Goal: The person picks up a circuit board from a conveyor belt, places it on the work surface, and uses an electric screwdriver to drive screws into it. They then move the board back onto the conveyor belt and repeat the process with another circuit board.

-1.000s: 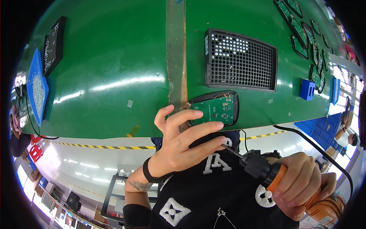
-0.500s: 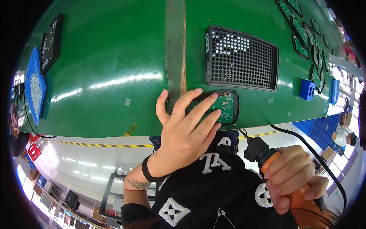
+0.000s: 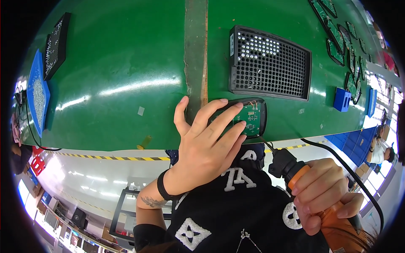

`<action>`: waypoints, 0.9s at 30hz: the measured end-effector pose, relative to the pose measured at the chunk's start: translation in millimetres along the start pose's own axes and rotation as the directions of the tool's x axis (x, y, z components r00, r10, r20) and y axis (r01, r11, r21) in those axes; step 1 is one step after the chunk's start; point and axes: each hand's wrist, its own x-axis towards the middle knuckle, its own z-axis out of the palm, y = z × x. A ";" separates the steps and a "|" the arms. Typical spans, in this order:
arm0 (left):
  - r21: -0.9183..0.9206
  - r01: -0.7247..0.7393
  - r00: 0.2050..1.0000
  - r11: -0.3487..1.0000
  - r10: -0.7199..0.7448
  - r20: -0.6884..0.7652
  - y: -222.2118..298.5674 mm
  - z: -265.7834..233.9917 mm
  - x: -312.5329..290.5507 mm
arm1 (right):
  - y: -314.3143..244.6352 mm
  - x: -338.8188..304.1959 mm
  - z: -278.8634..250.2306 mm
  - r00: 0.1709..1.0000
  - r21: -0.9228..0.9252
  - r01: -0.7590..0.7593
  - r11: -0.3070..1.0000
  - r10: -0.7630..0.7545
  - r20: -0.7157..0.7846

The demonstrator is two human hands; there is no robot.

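My left hand point(image 3: 204, 141) lies with fingers spread over a black plastic housing point(image 3: 264, 116), which sits at the table's near edge. Fingertips rest on the housing and on the green circuit board point(image 3: 254, 116) inside it; the hand hides much of the left part. Thin copper-coloured wires show along the board's far side. My right hand point(image 3: 322, 192) is wrapped round an orange electric screwdriver point(image 3: 300, 173) with a black nose. Its thin bit slants up toward the housing's near right corner. Whether the tip touches a screw there is too small to tell.
Beyond the housing stands a black tray of round holes point(image 3: 272, 76), partly filled with small silvery pieces. Several board assemblies point(image 3: 335, 50) and a blue block point(image 3: 341, 100) are at right. A blue tray of small parts point(image 3: 38, 99) lies far left. A black cable point(image 3: 354, 177) runs beside my right hand.
The view has shifted very slightly. Both hands, the housing and the screwdriver keep almost the same places relative to each other.
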 end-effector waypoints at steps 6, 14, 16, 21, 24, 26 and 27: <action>-0.017 -0.002 1.000 1.000 0.002 -0.011 -0.4 0.3 0.2 | -0.6 -0.1 0.0 1.000 -0.010 -0.003 1.000 0.003 0.002; -0.023 -0.001 1.000 1.000 0.000 -0.009 -0.1 -0.3 -0.2 | -2.9 -0.6 -0.2 1.000 -0.010 -0.012 1.000 0.012 0.015; -0.023 0.001 1.000 1.000 -0.001 -0.009 -0.1 0.0 -0.2 | -2.5 -0.4 0.1 1.000 -0.011 -0.007 1.000 0.007 0.015; -0.023 0.003 1.000 1.000 -0.003 -0.015 -0.5 1.0 -1.1 | -1.0 -1.6 -0.2 1.000 -0.007 0.014 1.000 -0.014 0.012; -0.026 0.001 1.000 1.000 -0.002 -0.020 -0.7 1.3 -1.0 | -1.4 -1.5 -0.5 1.000 -0.004 0.016 1.000 -0.016 0.013; -0.032 -0.002 1.000 0.999 0.001 -0.025 -1.1 1.5 -0.9 | -1.7 -1.4 -0.5 1.000 -0.004 0.011 1.000 -0.011 0.017; -0.033 -0.002 1.000 0.999 0.001 -0.025 -1.2 1.4 -1.0 | -1.4 -1.5 -0.2 1.000 -0.005 0.010 1.000 -0.010 0.016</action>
